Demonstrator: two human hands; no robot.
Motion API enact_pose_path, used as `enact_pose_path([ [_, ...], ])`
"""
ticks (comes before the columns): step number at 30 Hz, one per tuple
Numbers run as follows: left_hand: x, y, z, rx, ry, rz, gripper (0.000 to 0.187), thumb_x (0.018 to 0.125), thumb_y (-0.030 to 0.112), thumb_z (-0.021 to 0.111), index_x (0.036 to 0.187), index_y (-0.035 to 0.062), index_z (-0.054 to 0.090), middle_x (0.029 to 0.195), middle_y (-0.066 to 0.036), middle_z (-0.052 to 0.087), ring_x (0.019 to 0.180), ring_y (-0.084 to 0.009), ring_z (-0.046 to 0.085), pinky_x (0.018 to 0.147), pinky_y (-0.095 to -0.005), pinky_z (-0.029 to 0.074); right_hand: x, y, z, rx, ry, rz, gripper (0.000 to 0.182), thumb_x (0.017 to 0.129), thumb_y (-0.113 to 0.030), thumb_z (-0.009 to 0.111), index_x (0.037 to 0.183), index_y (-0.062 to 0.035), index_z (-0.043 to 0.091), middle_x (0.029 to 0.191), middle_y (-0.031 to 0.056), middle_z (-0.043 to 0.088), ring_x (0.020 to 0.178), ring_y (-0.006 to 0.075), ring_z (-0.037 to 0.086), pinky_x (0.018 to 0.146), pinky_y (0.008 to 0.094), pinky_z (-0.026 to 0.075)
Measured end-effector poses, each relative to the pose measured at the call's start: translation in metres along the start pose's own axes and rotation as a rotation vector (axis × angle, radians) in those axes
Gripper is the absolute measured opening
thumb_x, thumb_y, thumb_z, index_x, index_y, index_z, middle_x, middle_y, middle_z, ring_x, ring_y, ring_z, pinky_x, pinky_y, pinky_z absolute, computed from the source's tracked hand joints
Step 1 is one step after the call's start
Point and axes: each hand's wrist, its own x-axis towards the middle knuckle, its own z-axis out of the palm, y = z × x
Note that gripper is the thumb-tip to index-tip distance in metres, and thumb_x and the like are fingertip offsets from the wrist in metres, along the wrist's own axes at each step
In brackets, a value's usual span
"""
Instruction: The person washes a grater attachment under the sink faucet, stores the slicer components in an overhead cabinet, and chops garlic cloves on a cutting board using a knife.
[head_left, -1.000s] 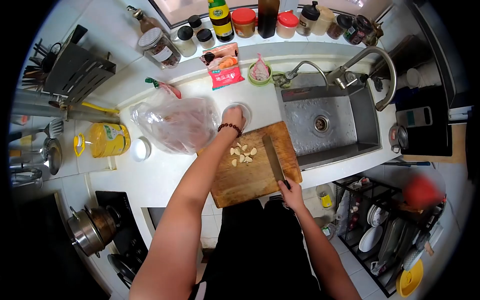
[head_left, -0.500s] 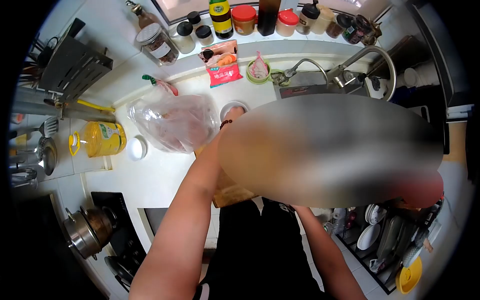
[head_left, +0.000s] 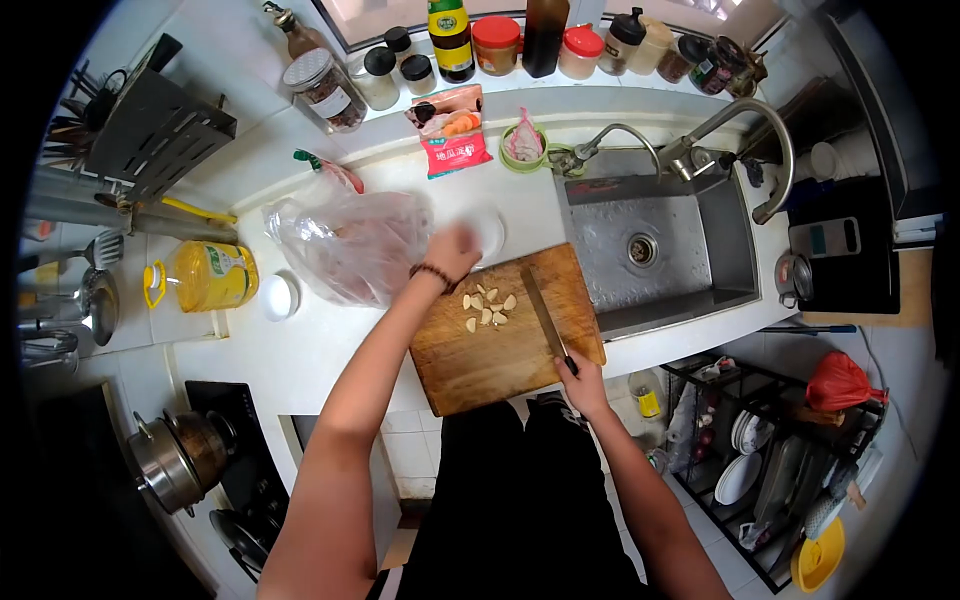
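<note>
A wooden cutting board lies at the counter's front edge, bearing several peeled garlic cloves. My right hand is closed round the black handle of a kitchen knife, whose blade lies along the board's right side, to the right of the garlic. Above the board's far left corner is my left hand, with a beaded bracelet at the wrist. Its fingers are smeared by motion and overlap the left side of a small white bowl.
Left of the board sits a clear plastic bag, then another white bowl and an oil jug. A steel sink adjoins the board's right. Jars and bottles line the back ledge. A pot stands front left.
My left hand has drawn back from the white bowl, toward me and slightly left. A blurred patch hid most of the board, knife, right hand and sink earlier; these show now.
</note>
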Motion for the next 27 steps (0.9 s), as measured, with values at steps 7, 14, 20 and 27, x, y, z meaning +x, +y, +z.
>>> enact_pose_path([
  [7,-0.114,-0.028,0.050,-0.269,0.058,-0.186,0.019,0.083,0.014,0.075,0.094,0.0012,0.066,0.082,-0.013,0.068,0.078,-0.0290,0.069,0.073,-0.0424,0.056,0.006,-0.027,0.013,-0.156,-0.096,-0.043,0.040,0.097,-0.023,0.065,0.134,-0.0082,0.065,0.094,0.0298,0.069,0.092,0.0463,0.068,0.081,0.0463,0.055],
  [14,-0.133,-0.014,0.067,0.001,0.293,-0.178,0.034,0.088,0.015,0.076,0.119,0.0049,0.067,0.111,-0.016,0.059,0.096,-0.0330,0.063,0.084,-0.0423,0.054,0.009,-0.009,0.024,-0.211,-0.081,-0.193,0.039,0.098,-0.024,0.065,0.134,-0.0079,0.065,0.073,0.0205,0.063,0.064,0.0283,0.063,0.065,0.0397,0.051],
  [20,-0.139,-0.017,0.085,-0.054,0.128,-0.127,0.032,0.086,0.012,0.076,0.118,0.0066,0.069,0.112,-0.016,0.059,0.098,-0.0357,0.062,0.087,-0.0449,0.052,0.012,-0.035,0.030,-0.258,-0.118,-0.134,0.039,0.098,-0.024,0.063,0.135,-0.0103,0.064,0.103,0.0291,0.069,0.101,0.0478,0.065,0.087,0.0494,0.054],
  [27,-0.139,-0.007,0.080,-0.251,0.325,-0.154,0.042,0.089,0.009,0.071,0.129,0.0012,0.061,0.122,-0.020,0.055,0.105,-0.0403,0.059,0.094,-0.0462,0.051,0.014,-0.050,0.022,-0.284,-0.153,-0.110,0.040,0.098,-0.024,0.063,0.136,-0.0109,0.064,0.106,0.0293,0.069,0.104,0.0474,0.065,0.088,0.0490,0.053],
])
